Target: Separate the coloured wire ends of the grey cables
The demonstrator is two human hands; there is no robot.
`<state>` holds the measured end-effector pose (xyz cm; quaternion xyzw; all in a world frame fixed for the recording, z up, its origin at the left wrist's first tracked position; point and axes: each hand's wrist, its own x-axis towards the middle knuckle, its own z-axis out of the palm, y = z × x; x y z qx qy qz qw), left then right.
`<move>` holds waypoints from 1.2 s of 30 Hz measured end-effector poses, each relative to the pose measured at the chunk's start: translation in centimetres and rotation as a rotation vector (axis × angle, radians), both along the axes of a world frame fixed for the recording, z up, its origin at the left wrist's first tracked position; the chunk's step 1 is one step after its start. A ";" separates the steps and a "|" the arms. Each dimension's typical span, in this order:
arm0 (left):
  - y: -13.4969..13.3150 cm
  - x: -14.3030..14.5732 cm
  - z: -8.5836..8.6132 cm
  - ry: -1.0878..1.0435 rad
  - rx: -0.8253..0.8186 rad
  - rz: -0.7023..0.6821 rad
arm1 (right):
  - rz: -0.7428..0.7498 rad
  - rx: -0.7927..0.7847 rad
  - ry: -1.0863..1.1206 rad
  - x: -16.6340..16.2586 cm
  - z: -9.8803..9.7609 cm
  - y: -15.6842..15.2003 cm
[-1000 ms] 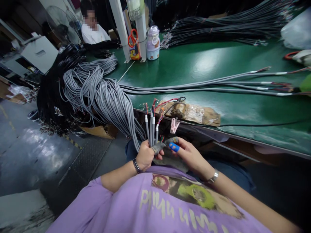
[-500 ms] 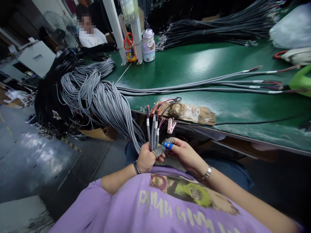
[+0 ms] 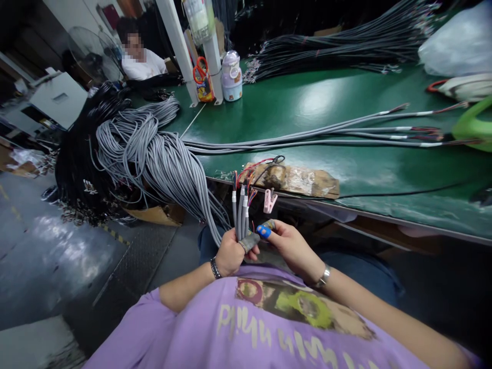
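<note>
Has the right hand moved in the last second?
Yes: the right hand edged left, from under the pink clip toward the cables held by the left hand.

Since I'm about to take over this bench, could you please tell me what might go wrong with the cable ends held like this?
The left hand grips several gray cable ends upright; one could slip from the fist.
Their bare coloured wires fan out close together and may tangle or bend.
The hanging gray bundle drapes off the table edge, so its weight might drag on them.
</note>
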<state>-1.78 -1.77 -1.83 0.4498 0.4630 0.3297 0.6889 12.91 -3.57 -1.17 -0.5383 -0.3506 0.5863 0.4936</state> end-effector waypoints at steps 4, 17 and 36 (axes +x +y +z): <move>0.0 0.0 0.2 -0.028 -0.006 0.040 | -0.002 -0.015 0.028 0.1 -0.1 -0.2; 0.1 0.4 1.1 0.005 0.038 0.044 | 0.067 -0.005 0.085 1.1 0.2 -0.5; 0.4 0.2 0.7 0.047 0.020 -0.035 | 0.039 -0.064 0.122 1.0 -0.2 -0.3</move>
